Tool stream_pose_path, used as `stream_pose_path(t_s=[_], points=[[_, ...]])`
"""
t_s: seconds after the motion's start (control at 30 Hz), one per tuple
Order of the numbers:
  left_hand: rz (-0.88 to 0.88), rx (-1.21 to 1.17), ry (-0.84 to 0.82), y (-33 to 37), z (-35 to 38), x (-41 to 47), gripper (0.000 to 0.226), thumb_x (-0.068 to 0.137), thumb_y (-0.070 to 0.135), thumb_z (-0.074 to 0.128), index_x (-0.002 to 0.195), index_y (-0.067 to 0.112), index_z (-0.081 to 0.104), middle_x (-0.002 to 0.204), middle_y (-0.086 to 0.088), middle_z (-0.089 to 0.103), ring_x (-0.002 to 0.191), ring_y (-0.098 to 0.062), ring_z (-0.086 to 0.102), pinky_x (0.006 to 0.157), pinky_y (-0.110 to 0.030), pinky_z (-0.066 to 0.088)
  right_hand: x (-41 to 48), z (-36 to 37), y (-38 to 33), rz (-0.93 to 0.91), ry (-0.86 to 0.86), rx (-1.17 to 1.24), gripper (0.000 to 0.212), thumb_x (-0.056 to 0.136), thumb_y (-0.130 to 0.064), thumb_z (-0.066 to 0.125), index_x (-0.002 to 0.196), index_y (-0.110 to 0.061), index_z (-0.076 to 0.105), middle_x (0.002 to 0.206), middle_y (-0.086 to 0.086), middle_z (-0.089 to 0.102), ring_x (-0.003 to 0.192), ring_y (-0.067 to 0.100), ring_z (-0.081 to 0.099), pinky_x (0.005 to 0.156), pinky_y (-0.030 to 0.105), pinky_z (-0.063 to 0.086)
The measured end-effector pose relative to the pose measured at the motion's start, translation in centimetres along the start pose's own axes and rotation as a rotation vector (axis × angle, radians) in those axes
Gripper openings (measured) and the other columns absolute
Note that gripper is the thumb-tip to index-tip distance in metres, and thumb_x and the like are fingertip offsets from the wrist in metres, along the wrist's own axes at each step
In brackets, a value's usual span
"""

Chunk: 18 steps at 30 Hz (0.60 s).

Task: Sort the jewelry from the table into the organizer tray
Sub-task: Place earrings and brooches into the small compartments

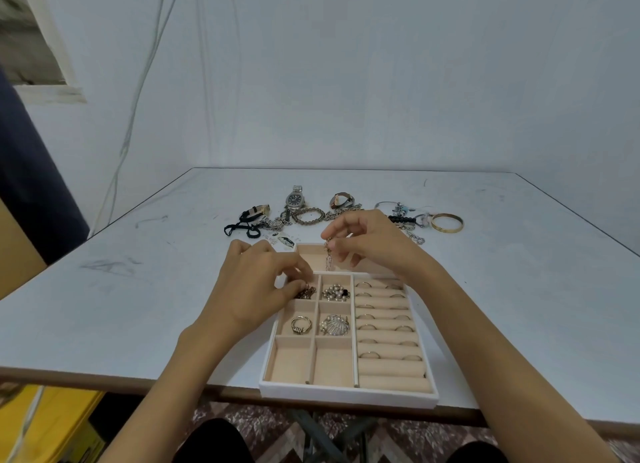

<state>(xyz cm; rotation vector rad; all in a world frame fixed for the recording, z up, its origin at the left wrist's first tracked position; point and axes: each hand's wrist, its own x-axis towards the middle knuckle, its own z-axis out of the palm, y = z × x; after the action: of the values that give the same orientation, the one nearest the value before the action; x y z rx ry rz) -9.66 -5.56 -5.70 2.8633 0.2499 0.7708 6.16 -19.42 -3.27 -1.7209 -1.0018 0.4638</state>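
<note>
Over tray point(346, 395) top slot, chain point(328, 258) is pinched by right hand point(367, 240); dark piece point(307, 292) is pinched by left hand point(256, 286). Next: chain to be lowered in, released.

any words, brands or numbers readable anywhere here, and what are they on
None can be read.
Steel watch: dial markings too small and blurred to read.
Brown-strap watch: face too small to read.
Tray: no label shows.
</note>
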Motion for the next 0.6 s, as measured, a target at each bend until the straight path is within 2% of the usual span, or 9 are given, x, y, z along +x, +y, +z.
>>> stream_pose_path(t_s=[0.17,0.33,0.43,0.5,0.57,0.6], points=[[0.012,0.017,-0.047,-0.2,-0.1,0.3,0.008,0.086,0.042,0.065,0.09,0.044,0.071,0.068,0.027,0.055,0.084,-0.003,0.046,0.084,-0.028,0.023,0.0,0.0,0.0,0.003,-0.003,-0.01,0.013,0.085,-0.001,0.067,0.097,-0.005,0.069,0.075,0.003,0.066,0.065,0.016,0.063,0.058,0.027,0.05],[0.047,0.019,-0.102,-0.3,-0.1,0.3,0.013,0.091,0.042,0.058,0.095,0.045,0.07,0.084,0.023,0.067,0.086,-0.003,0.048,0.08,-0.03,0.022,-0.1,0.1,0.0,0.004,-0.006,-0.021,0.014,0.084,0.0,0.067,0.098,-0.003,0.069,0.075,0.002,0.066,0.063,0.015,0.063,0.056,0.025,0.05],[0.044,-0.084,-0.011,-0.5,0.1,0.1,0.018,0.093,0.045,0.05,0.094,0.043,0.067,0.085,0.027,0.065,0.085,0.004,0.051,0.082,-0.031,0.026,0.0,0.1,0.0,0.001,-0.007,-0.019,0.014,0.084,-0.001,0.067,0.098,-0.003,0.069,0.074,0.002,0.067,0.063,0.015,0.064,0.057,0.026,0.05],[-0.007,-0.162,0.068,-1.0,0.6,-0.2,0.022,0.092,0.039,0.045,0.1,0.041,0.065,0.09,0.027,0.064,0.088,0.007,0.054,0.085,-0.033,0.033,0.0,0.1,0.0,0.002,-0.009,-0.012,0.014,0.084,-0.001,0.068,0.098,-0.003,0.069,0.075,0.004,0.068,0.062,0.015,0.064,0.057,0.025,0.051],[-0.076,-0.193,0.111,-1.7,1.3,-0.5,0.027,0.092,0.029,0.043,0.11,0.036,0.062,0.103,0.021,0.064,0.098,-0.002,0.058,0.092,-0.041,0.041,-0.1,0.1,0.0,0.003,-0.012,-0.007,0.015,0.083,0.0,0.068,0.098,-0.002,0.068,0.077,0.007,0.069,0.062,0.015,0.065,0.057,0.025,0.052],[-0.115,-0.18,0.102,-1.9,1.5,-0.7,0.03,0.093,0.027,0.041,0.115,0.033,0.061,0.112,0.017,0.063,0.105,-0.007,0.057,0.097,-0.044,0.041,-0.1,0.2,-0.1,0.001,-0.013,-0.004,0.015,0.083,0.0,0.068,0.098,-0.002,0.068,0.078,0.008,0.069,0.062,0.015,0.065,0.057,0.025,0.052]])
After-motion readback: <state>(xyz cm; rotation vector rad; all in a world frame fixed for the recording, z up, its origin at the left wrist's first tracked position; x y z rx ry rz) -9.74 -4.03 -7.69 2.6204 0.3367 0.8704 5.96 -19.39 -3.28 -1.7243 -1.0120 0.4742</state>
